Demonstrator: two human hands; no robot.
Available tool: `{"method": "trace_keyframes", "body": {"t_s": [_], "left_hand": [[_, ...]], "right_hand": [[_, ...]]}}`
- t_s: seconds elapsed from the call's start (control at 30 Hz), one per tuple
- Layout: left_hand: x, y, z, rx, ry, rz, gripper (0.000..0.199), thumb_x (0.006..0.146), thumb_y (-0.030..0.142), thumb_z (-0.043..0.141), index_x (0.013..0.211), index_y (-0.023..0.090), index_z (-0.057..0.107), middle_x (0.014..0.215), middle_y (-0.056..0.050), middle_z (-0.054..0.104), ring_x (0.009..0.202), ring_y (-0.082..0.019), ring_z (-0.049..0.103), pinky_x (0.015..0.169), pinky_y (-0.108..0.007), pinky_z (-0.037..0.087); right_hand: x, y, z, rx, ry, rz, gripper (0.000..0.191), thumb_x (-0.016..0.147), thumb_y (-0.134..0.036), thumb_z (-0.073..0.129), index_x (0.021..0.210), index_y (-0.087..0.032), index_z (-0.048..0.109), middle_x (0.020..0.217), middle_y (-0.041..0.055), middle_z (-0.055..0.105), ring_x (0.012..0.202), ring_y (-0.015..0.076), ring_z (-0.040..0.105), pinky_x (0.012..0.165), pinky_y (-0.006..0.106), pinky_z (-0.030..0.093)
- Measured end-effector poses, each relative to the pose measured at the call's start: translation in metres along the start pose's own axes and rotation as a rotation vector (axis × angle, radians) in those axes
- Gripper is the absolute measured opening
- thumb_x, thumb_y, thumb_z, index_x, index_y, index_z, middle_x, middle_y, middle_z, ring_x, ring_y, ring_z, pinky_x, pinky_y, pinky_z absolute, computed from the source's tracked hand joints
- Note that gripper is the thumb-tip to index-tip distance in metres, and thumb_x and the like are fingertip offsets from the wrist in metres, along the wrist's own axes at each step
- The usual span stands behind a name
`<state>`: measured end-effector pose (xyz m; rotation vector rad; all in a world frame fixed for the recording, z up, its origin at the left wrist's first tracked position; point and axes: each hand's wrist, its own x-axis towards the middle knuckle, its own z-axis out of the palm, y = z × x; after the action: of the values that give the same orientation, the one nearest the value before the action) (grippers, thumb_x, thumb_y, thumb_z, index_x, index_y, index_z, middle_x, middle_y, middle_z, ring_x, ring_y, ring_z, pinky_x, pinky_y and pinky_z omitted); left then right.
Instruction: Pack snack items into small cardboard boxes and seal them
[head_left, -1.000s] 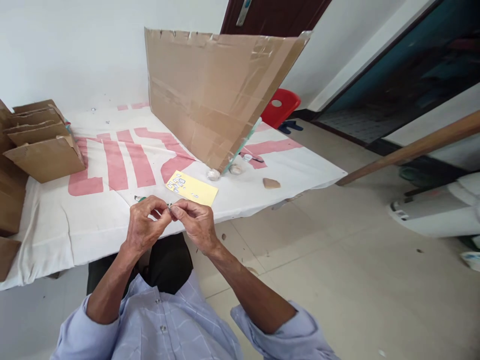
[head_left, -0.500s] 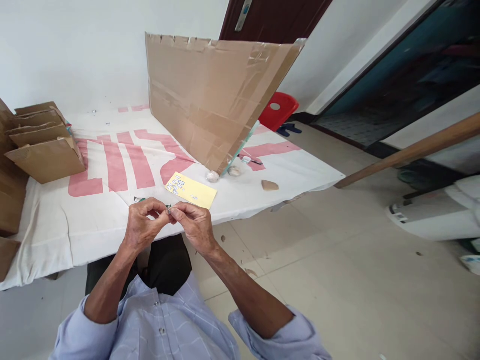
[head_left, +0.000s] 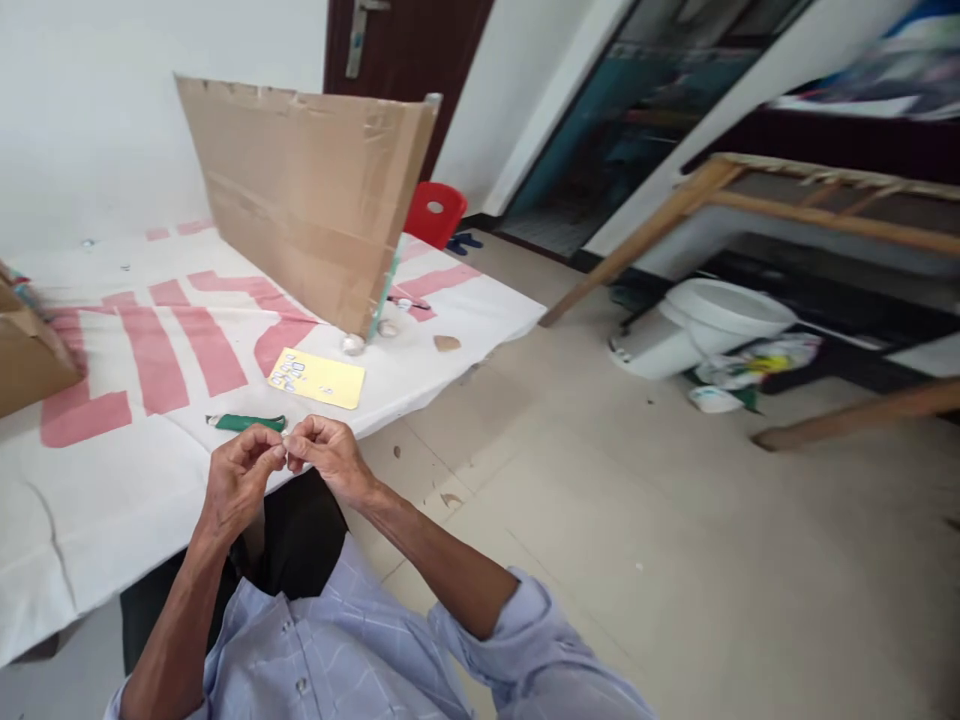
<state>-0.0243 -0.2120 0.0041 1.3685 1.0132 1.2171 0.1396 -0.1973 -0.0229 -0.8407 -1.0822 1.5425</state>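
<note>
Left hand [head_left: 234, 482], right hand [head_left: 336, 460] pinching tiny piece [head_left: 286, 436], mostly hidden. Tool [head_left: 246, 422], card [head_left: 339, 379] beyond. Far: cardboard [head_left: 304, 190] partly blocking chair [head_left: 437, 225].

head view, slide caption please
Left hand and right hand pinch a tiny piece near a green object and yellow card.

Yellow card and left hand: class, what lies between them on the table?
The head view shows a green object lying on the white cloth between the yellow card and the left hand.

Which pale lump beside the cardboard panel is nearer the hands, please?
The left lump, just beyond the yellow card; the other lump lies farther right and back.
</note>
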Motion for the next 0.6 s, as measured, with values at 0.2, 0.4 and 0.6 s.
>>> {"method": "trace_keyframes", "body": {"t_s": [0.2,0.4,0.6], "left_hand": [[0.012,-0.01,0.007,0.046,-0.031,-0.014,0.039,0.08,0.05,0.094,0.092,0.019,0.074,0.078,-0.003,0.074,0.071,-0.019,0.07,0.071,-0.03,0.059],[0.022,-0.003,0.011,0.324,-0.037,0.116,0.021,0.086,0.042,0.084,0.087,0.021,0.081,0.08,-0.004,0.078,0.073,-0.021,0.072,0.072,-0.031,0.059],[0.033,-0.001,0.023,0.153,-0.114,0.003,0.029,0.081,0.046,0.09,0.08,0.02,0.077,0.075,-0.003,0.072,0.07,-0.018,0.069,0.069,-0.028,0.059]], "right_hand": [[0.0,0.004,-0.014,0.016,-0.018,0.002,0.063,0.074,-0.08,0.088,0.078,-0.021,0.067,0.066,-0.0013,0.069,0.061,0.0138,0.065,0.065,0.03,0.058],[-0.001,0.002,-0.028,0.014,-0.048,-0.046,0.061,0.076,-0.078,0.087,0.085,-0.021,0.069,0.071,-0.0019,0.069,0.066,0.0133,0.066,0.065,0.028,0.056],[0.002,0.002,-0.042,0.01,-0.036,-0.06,0.056,0.075,-0.069,0.091,0.088,-0.019,0.069,0.073,-0.0012,0.069,0.067,0.0132,0.065,0.064,0.028,0.054]]}}
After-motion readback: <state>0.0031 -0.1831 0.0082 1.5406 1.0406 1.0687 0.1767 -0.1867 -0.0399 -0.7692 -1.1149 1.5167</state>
